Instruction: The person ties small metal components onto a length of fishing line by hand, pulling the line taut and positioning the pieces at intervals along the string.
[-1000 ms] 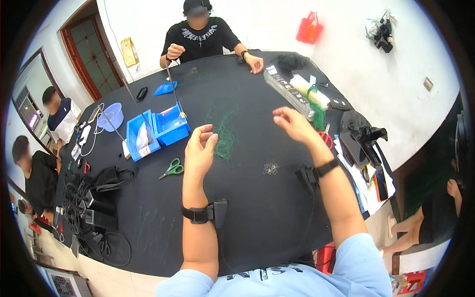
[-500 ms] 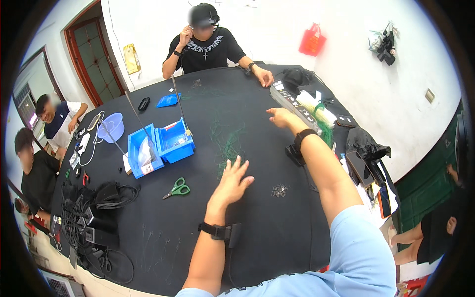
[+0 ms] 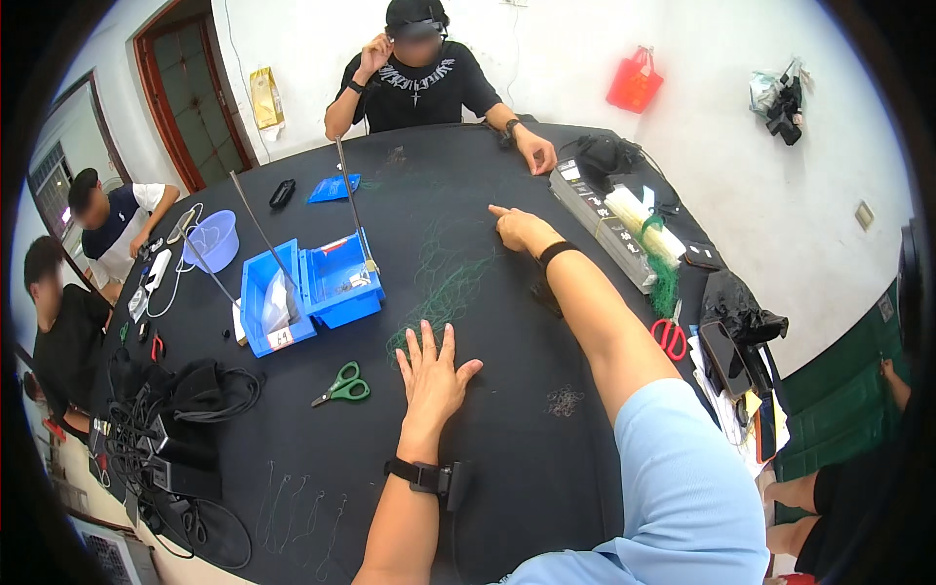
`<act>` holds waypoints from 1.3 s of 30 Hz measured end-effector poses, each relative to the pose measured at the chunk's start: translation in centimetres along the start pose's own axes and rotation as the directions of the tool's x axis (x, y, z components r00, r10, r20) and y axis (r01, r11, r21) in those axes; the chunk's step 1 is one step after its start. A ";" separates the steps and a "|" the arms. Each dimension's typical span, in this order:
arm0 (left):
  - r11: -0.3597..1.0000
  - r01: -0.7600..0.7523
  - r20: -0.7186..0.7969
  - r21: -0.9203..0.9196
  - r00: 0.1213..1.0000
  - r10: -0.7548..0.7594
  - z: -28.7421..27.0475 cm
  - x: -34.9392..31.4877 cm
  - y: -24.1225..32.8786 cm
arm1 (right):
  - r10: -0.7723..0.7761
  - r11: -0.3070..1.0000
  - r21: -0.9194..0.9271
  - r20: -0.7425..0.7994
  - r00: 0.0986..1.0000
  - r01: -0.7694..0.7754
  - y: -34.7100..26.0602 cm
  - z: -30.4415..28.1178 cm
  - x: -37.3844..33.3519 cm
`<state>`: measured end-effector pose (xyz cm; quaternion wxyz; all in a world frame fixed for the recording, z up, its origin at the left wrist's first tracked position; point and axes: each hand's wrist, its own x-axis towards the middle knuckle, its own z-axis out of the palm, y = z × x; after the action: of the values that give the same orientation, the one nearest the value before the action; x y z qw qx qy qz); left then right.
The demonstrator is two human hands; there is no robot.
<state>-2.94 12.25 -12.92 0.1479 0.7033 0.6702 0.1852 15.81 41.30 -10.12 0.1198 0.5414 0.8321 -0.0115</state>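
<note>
From where I stand, the person in the pale blue shirt leans over a black-covered table [image 3: 517, 497], both arms stretched out from the near edge. A loose tangle of green thread [image 3: 448, 288] lies in the middle of the cloth, running from the left hand's fingertips toward the far side. The left hand [image 3: 435, 387] is palm down with its fingers spread, the grip released, and its fingertips reach the near end of the tangle. The right hand [image 3: 522, 230] reaches farther out, just right of the tangle's far part, its index finger pointing left; I can't tell whether it pinches a strand.

Left of the left hand lie green-handled scissors [image 3: 343, 386], and beyond them sit two blue bins [image 3: 340, 280] side by side, thin rods rising over them. To the right of the left hand is a small heap of fine metal pieces [image 3: 564, 401]. Farther right, a long box [image 3: 604, 231] lies near a thicker green bundle [image 3: 664, 285], with red-handled scissors [image 3: 670, 338] nearer. Dark cables [image 3: 151, 429] crowd the left side, behind them a purple basin [image 3: 212, 241]. Across the table sits a co-worker in black [image 3: 414, 97], one hand raised to the head.
</note>
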 end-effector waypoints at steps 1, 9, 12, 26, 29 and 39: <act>1.000 0.022 -0.009 0.010 1.000 -0.022 -0.2 -0.4 -0.6 | -0.025 1.000 0.006 0.002 1.000 0.025 -1.9 -1.0 -0.3; 1.000 -0.013 -0.014 -0.010 1.000 0.013 -0.1 0.1 0.6 | 0.066 0.976 0.211 -0.025 0.998 -0.059 1.7 -0.2 -0.4; 1.000 0.000 -0.007 -0.015 1.000 0.000 -0.1 -0.2 0.2 | 0.032 0.975 0.220 -0.051 0.998 -0.020 1.5 -0.8 -1.9; 0.989 0.057 0.075 -0.140 0.996 -0.047 -2.4 -0.2 0.2 | -0.168 0.941 0.312 0.091 0.982 0.132 3.0 -3.9 -23.4; 0.990 -0.014 -0.187 -0.138 0.982 -0.012 -4.2 -0.4 1.5 | -0.270 0.898 0.357 -0.017 0.963 0.258 3.0 -2.9 -26.2; 0.524 -0.095 -0.145 -0.846 0.988 -0.054 -4.8 -3.8 5.8 | -0.448 0.511 0.569 -0.464 0.764 0.645 -4.1 -6.9 -32.0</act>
<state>-0.15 7.95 -6.30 0.4179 0.5332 0.4956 0.5436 23.15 11.86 2.92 -0.2137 0.2477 0.8983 -0.2931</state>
